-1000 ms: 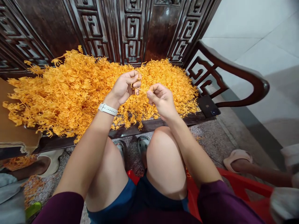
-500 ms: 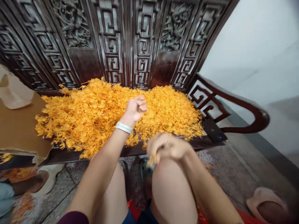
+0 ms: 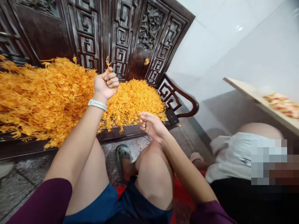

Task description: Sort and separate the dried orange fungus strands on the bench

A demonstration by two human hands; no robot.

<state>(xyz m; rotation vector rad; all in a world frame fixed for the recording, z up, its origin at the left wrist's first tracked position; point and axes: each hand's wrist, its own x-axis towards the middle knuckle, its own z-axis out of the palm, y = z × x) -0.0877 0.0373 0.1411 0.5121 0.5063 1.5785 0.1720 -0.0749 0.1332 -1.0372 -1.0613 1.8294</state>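
Orange sprigs (image 3: 108, 63) are pinched in the left grip (image 3: 106, 83); the right grip (image 3: 151, 126), lowered half a second ago, is up again, loosely unfurled, apparently freed. One loose piece (image 3: 146, 61) hangs airborne above it. Behind both, the heap (image 3: 133, 96) lies on the counter (image 3: 130, 132); a smartphone (image 3: 172, 117) sits rightward.

Light: bright, fairly even | Glare: small spot, white wall (image 3: 203, 46); sheen, carved wooden bench back (image 3: 102, 34) | Shadow: grey, wall below wooden tabletop (image 3: 249, 93) | Edges: wide-angle stretch | Blur: orange sprig pile (image 3: 53, 96), far left | Pixelated block (image 3: 268, 161): lower right
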